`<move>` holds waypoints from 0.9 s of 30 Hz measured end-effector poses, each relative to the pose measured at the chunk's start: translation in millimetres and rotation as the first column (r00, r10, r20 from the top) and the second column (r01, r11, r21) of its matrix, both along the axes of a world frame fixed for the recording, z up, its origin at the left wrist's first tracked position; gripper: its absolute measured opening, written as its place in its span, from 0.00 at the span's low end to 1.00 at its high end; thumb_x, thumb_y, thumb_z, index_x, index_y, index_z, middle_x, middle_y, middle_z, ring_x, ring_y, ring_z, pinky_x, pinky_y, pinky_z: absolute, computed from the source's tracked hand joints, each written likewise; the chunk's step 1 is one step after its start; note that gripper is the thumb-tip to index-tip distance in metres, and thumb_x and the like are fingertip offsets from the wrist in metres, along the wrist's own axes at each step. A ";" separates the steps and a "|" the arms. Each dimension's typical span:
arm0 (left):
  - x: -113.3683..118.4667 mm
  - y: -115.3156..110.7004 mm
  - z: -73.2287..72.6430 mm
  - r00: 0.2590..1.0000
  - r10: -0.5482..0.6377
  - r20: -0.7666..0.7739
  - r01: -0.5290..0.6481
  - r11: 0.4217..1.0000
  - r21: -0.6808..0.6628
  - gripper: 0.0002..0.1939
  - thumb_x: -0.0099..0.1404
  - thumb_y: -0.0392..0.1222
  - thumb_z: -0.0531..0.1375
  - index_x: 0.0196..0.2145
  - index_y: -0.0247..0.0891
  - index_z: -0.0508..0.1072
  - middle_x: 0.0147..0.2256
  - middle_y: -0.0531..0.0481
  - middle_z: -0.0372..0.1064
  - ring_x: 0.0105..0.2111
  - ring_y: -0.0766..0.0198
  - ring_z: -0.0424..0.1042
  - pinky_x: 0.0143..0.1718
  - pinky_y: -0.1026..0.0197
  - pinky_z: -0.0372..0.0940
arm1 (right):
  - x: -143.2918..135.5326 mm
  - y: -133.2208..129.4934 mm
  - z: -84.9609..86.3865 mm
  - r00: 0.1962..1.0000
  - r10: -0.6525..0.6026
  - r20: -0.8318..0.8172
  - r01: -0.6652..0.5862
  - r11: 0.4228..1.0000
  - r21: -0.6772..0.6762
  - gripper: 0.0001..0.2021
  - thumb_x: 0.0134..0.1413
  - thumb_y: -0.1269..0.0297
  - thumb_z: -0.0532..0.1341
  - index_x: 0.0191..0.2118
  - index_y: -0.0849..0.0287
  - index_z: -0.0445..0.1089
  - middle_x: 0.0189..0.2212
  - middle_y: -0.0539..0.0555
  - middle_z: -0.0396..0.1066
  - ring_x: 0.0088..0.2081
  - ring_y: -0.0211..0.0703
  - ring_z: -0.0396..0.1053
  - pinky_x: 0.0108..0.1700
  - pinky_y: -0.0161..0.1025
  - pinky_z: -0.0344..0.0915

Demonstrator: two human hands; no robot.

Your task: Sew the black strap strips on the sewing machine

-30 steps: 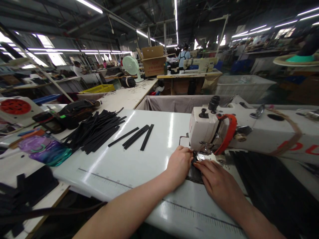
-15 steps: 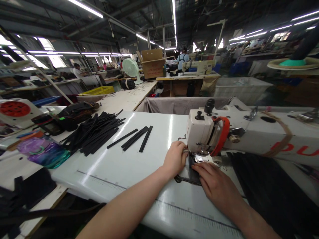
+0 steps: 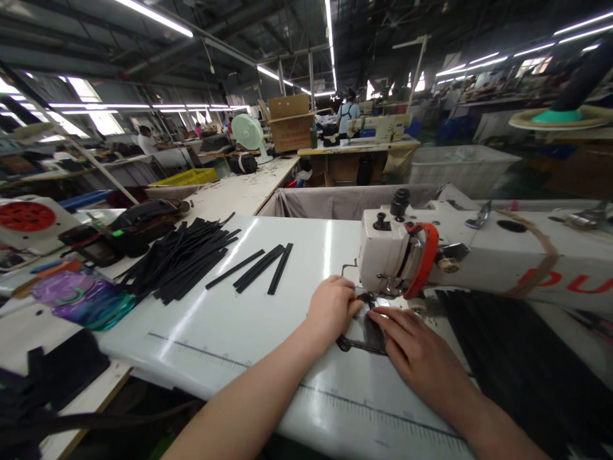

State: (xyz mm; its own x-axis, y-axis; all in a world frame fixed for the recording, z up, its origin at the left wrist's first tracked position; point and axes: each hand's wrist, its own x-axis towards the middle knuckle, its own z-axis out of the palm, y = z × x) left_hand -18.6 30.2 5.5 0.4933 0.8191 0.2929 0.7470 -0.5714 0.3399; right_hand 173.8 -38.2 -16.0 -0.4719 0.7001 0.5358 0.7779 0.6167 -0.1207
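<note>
My left hand point(image 3: 332, 308) is closed beside the needle area of a white sewing machine point(image 3: 383, 252). Its fingers are curled, and whatever they pinch is too small to make out. Opposite it, my right hand point(image 3: 412, 335) rests with fingers pressed together and tips near the presser foot; what lies under them is hidden. Between the hands sits a dark metal plate point(image 3: 361, 335). On the white tabletop to the left lie several loose black strips point(image 3: 258, 268) and a bigger pile of black strips point(image 3: 186, 259).
Black material point(image 3: 517, 364) lies right of my right hand, under the machine arm. At the left are a purple and teal pouch point(image 3: 83, 297) and a dark jar point(image 3: 93, 243). Behind stand a green fan point(image 3: 248, 132), a cardboard box point(image 3: 290, 128) and a person point(image 3: 347, 115).
My left hand has shifted slightly left and down, its fingers a little more curled. My right hand stays almost in place by the presser foot. The view has moved slightly.
</note>
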 end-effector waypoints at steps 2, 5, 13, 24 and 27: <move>1.0 -11.5 0.9 0.997 -0.066 0.043 0.068 0.996 -0.056 0.11 0.67 0.38 0.58 0.30 0.37 0.79 0.38 0.46 0.75 0.41 0.58 0.72 0.46 0.57 0.68 | -0.4 0.3 1.0 0.999 0.044 -0.005 -0.044 0.999 -0.015 0.19 0.61 0.73 0.52 0.56 0.57 0.67 0.48 0.57 0.72 0.48 0.47 0.69 0.50 0.48 0.70; -1.9 -18.7 -0.2 0.990 -0.097 0.105 0.109 0.987 -0.115 0.09 0.66 0.34 0.58 0.33 0.38 0.79 0.43 0.47 0.75 0.44 0.58 0.71 0.48 0.57 0.67 | -1.7 0.1 3.2 0.996 0.088 -0.019 -0.088 0.995 -0.036 0.15 0.61 0.73 0.53 0.50 0.57 0.71 0.46 0.57 0.73 0.47 0.47 0.70 0.50 0.47 0.70; -9.0 -13.9 -2.2 0.953 -0.274 0.126 0.288 0.951 -0.112 0.06 0.65 0.34 0.61 0.37 0.36 0.78 0.52 0.43 0.71 0.56 0.55 0.65 0.59 0.55 0.61 | 0.1 -0.1 2.5 0.995 0.061 -0.083 -0.065 0.996 -0.055 0.11 0.63 0.70 0.54 0.46 0.57 0.71 0.44 0.57 0.72 0.46 0.47 0.70 0.48 0.47 0.71; -6.6 -18.8 3.4 0.945 -0.325 0.049 0.328 0.936 -0.129 0.02 0.63 0.37 0.63 0.33 0.35 0.76 0.46 0.45 0.74 0.53 0.56 0.68 0.59 0.57 0.61 | 4.4 -1.5 -1.1 0.988 0.097 -0.122 -0.104 0.993 -0.047 0.10 0.63 0.69 0.56 0.45 0.57 0.73 0.42 0.56 0.74 0.44 0.46 0.71 0.45 0.46 0.72; -7.4 -18.7 3.3 0.947 -0.318 0.050 0.322 0.937 -0.136 0.04 0.64 0.38 0.62 0.33 0.36 0.75 0.46 0.46 0.74 0.54 0.55 0.67 0.59 0.57 0.62 | 5.2 -1.6 -1.2 0.987 0.112 -0.118 -0.120 0.991 -0.061 0.09 0.64 0.69 0.56 0.45 0.57 0.72 0.42 0.55 0.74 0.44 0.46 0.71 0.46 0.46 0.72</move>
State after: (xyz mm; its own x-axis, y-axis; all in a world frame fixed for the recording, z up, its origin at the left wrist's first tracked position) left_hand -26.0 11.5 8.8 0.7294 0.6532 0.2032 0.5221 -0.7236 0.4514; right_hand 178.9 -39.8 -17.2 -0.4902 0.6806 0.5444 0.6803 0.6893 -0.2492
